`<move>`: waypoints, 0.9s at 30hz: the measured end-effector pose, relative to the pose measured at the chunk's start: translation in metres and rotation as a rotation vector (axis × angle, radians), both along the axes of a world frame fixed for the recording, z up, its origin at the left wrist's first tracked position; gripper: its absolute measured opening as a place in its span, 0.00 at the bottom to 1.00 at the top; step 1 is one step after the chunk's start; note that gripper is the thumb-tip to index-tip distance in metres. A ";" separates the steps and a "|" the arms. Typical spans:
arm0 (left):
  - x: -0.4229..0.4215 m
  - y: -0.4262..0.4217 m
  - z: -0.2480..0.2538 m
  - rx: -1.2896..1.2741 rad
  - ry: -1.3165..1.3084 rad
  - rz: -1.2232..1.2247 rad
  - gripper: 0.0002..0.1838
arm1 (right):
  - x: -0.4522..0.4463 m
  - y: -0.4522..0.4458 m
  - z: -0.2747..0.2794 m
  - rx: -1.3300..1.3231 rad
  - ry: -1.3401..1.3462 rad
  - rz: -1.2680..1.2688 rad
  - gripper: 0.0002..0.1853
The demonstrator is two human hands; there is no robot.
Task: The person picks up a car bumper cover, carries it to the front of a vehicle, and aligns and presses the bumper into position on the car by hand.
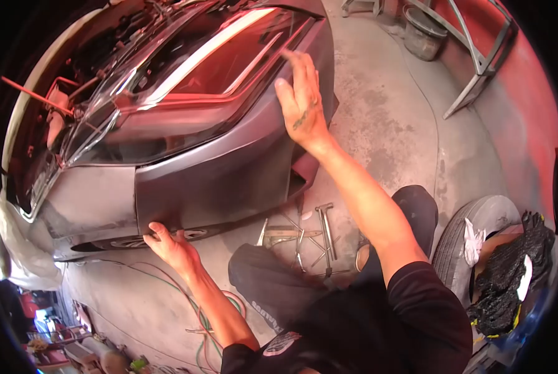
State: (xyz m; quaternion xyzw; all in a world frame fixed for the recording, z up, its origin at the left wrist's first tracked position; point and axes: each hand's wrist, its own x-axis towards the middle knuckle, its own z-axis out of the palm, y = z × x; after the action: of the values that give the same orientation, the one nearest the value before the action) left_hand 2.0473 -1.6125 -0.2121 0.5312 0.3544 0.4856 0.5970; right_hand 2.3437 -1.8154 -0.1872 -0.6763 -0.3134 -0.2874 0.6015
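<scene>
A car's dark grey front bumper (216, 171) fills the middle of the view, below a large glossy headlight (223, 68). My right hand (304, 109) is at the bumper's upper front part beside the headlight, fingers stretched out and holding nothing. Down at the wheel arch is my left hand (173, 249), near the bumper's lower edge, with its fingers apart. Whether its fingertips touch the edge, I cannot tell. Behind that hand part of the wheel (126, 241) shows. The grey fender (89, 196) meets the bumper at a vertical seam.
Metal tools (326, 230) lie on the floor by my knees. Red and green hoses (195, 299) run along the floor at left. A tire (450, 249) with black plastic (509, 293) lies at right. A bucket (423, 34) and a metal frame (478, 68) stand farther off.
</scene>
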 end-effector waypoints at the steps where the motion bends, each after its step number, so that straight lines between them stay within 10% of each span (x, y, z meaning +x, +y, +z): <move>1: -0.002 0.000 0.000 -0.004 0.001 -0.018 0.63 | 0.000 -0.001 -0.009 0.022 -0.022 0.011 0.24; 5: -0.004 0.009 -0.004 -0.050 0.033 -0.013 0.65 | -0.001 -0.006 -0.028 0.008 -0.137 -0.071 0.18; 6: -0.002 0.009 -0.005 0.015 0.005 0.056 0.38 | -0.003 0.000 -0.031 0.033 -0.149 -0.048 0.18; 12: 0.001 0.008 -0.002 0.028 0.007 0.011 0.49 | 0.010 0.001 -0.032 0.078 -0.211 -0.053 0.18; 27: 0.009 0.009 0.003 0.127 -0.208 -0.125 0.34 | -0.023 0.005 -0.023 -0.007 -0.387 -0.030 0.18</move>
State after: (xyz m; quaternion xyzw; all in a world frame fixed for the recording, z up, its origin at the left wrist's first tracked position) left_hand 2.0559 -1.6039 -0.2086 0.5357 0.2256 0.5214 0.6247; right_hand 2.3205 -1.8102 -0.2101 -0.6151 -0.4142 -0.4197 0.5235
